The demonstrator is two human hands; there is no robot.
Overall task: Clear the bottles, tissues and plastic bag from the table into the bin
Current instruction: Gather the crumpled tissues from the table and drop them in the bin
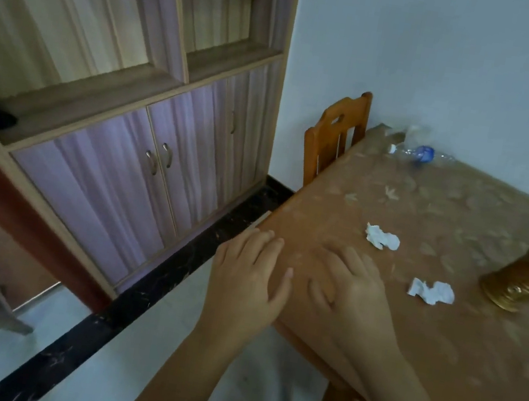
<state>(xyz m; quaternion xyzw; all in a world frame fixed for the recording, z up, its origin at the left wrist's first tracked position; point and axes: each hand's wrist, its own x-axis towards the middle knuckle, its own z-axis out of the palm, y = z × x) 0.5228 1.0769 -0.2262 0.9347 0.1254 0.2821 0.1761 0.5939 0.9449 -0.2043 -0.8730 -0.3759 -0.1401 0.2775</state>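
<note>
Two crumpled white tissues lie on the brown patterned table (pixel 426 330): one tissue (pixel 382 237) further back, the other tissue (pixel 431 291) nearer the right. A clear plastic bottle with a blue label (pixel 419 152) lies on its side at the table's far corner, with something clear and crumpled (pixel 417 134) behind it. My left hand (pixel 249 277) hovers at the table's left edge, fingers apart, empty. My right hand (pixel 351 288) is spread flat over the table left of the tissues, also empty. No bin is in view.
A gold-coloured jar (pixel 520 282) lies on its side at the right edge. A wooden chair (pixel 334 135) stands at the table's far end against the wall. A tall cabinet with purple doors (pixel 117 156) fills the left. Tiled floor lies between cabinet and table.
</note>
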